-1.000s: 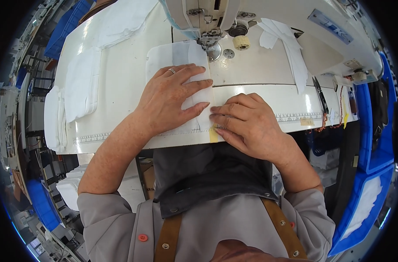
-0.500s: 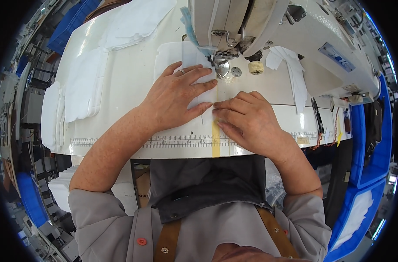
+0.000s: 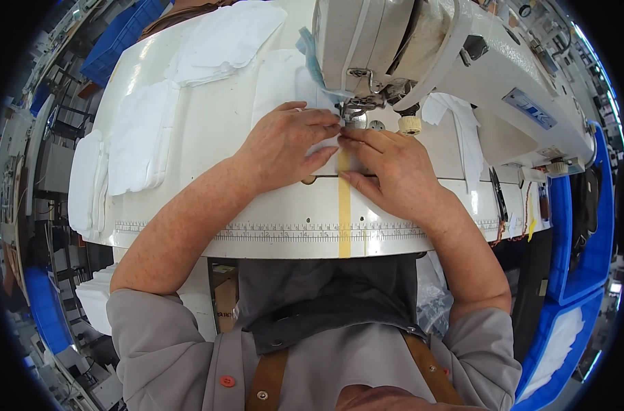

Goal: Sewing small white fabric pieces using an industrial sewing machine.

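Observation:
A white fabric piece lies flat on the sewing machine bed, its far part left of the needle area. My left hand rests on its near part, open, fingers stretched toward the presser foot. At the fabric's right edge, just below the foot, are the fingertips of my right hand; its thumb is apart from the fingers, so it is open too. Both hands' fingertips nearly meet there. My hands cover much of the fabric's near end. The sewing machine rises above them.
Stacks of white fabric lie at the left, with more white pieces behind. White strips and black thread snips lie at the right. Yellow tape crosses the printed ruler. Blue bins stand beyond the table's right edge.
Both hands have moved away from me toward the presser foot, and the white fabric has advanced with them. More of the yellow tape and table front now shows.

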`<state>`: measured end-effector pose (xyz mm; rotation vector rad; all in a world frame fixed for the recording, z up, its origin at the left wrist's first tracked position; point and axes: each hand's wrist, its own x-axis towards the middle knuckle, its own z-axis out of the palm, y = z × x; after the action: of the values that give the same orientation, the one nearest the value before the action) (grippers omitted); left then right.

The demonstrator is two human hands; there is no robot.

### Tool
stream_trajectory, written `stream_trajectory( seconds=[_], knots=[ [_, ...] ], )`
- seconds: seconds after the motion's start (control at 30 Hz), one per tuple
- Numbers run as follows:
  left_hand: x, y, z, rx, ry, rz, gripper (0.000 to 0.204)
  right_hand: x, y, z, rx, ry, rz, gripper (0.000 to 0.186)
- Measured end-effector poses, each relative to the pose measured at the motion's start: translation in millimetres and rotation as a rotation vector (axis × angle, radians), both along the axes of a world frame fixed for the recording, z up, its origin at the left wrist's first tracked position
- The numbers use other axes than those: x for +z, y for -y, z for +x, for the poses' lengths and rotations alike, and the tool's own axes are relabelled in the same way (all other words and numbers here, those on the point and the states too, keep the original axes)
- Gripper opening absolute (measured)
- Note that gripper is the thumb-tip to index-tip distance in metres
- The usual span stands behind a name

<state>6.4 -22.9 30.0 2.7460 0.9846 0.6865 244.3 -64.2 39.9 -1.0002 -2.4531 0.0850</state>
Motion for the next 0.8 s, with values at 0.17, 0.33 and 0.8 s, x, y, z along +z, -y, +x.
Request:
stream_trajectory(
  seconds=[0.17, 0.33, 0.8],
  knots=[
    [-2, -17, 0, 0.033, 0.008, 0.018, 0.028, -4, 0, -2, -0.061, 0.031, 0.017, 0.043],
    [-6, -24, 2, 0.079, 0.024, 0.007, 0.029, -7, 0, 0, -0.047, -0.033, 0.018, 0.041],
    [4, 25, -6, 0.221, -0.299, 0.027, 0.096, -13, -4, 7, -0.057, -0.204, -0.090, 0.028]
  ],
)
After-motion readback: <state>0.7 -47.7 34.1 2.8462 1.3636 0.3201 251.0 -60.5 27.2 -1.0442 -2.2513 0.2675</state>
